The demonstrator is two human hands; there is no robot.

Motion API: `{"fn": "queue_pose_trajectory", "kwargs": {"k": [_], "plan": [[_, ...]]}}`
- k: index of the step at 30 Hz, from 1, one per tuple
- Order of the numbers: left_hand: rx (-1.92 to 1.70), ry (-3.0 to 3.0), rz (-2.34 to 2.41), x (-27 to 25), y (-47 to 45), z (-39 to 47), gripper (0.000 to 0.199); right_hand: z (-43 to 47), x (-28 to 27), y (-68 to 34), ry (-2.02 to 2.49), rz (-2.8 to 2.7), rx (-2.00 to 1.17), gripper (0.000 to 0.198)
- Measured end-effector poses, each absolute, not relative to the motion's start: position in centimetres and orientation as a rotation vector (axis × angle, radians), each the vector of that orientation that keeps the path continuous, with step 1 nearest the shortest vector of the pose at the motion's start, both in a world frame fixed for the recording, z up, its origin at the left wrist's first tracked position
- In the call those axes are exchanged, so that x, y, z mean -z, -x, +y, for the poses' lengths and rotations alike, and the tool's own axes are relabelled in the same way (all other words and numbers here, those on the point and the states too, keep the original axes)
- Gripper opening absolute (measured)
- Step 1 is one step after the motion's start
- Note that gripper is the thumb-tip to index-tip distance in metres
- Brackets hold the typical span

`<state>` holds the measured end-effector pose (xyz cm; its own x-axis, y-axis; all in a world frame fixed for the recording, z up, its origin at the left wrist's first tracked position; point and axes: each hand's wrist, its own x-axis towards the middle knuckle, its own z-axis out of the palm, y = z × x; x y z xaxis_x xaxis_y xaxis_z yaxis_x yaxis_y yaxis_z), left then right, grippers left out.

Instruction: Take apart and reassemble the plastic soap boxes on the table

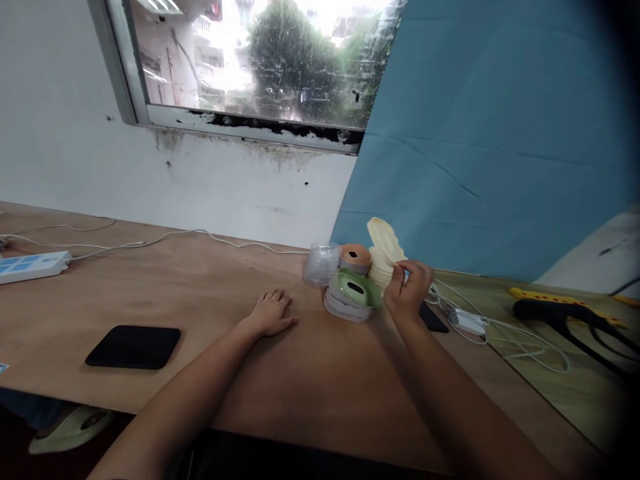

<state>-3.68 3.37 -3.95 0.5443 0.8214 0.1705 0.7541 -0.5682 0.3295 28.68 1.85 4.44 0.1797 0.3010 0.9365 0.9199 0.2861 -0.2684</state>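
Note:
My left hand (273, 313) lies on the wooden table, fingers spread and holding nothing. Over on the right, my right hand (411, 287) is closed in a pinch at the edge of a thin, pale yellow plastic-looking piece (384, 237), tilted upward. Below it are more pale yellow pieces (380, 268), apparently stacked and partly hidden by the hand. Just left of the right hand sits a green-topped box (345, 308) with a dark oval slot and a whitish lower part. Behind that is an orange-topped box (354, 255) with a similar slot. Clear plastic containers (323, 265) stand stacked beside them.
A black phone-like slab (134, 347) lies at the left front, and a white power strip (34, 267) at the far left. To the right are white cables with an adapter (467, 321), a dark flat object (434, 319) and a black-handled tool (555, 317). The wall and window rise behind.

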Motion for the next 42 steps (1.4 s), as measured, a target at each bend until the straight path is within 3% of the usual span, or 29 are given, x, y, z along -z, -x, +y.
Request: {"fn": "queue_pose_trajectory", "kwargs": {"k": [7, 12, 17, 21, 26, 34, 42], "plan": [[-0.873, -2.222, 1.218, 3.2, 3.4, 3.4, 0.057, -3.9, -0.8, -19.1, 1.033, -1.763, 0.012, 0.017], [-1.197, -1.960, 0.912, 2.7, 3.5, 3.4, 0.058, -4.0, 0.8, -17.0, 1.028, -1.632, -0.617, 0.028], [-1.333, -1.869, 0.996, 2.8, 3.9, 3.9, 0.053, -2.6, 2.0, -18.0, 1.012, -1.308, -1.197, 0.036], [-1.218, -1.757, 1.008, 3.4, 4.1, 4.6, 0.049, -1.9, 2.8, -18.9, 1.094, -1.311, -1.432, 0.039], [-1.017, -2.034, 1.033, 3.0, 4.4, 4.3, 0.053, -0.8, 3.3, -20.2, 1.202, -1.417, -1.380, 0.033], [-0.777, -2.311, 1.141, 2.7, 4.0, 3.6, 0.046, -1.3, 2.5, -21.4, 1.410, -1.917, -0.867, 0.029], [-0.675, -2.474, 1.038, 3.5, 4.3, 4.1, 0.067, -2.1, 1.7, -21.1, 1.578, -2.151, -0.388, 0.026]]}}
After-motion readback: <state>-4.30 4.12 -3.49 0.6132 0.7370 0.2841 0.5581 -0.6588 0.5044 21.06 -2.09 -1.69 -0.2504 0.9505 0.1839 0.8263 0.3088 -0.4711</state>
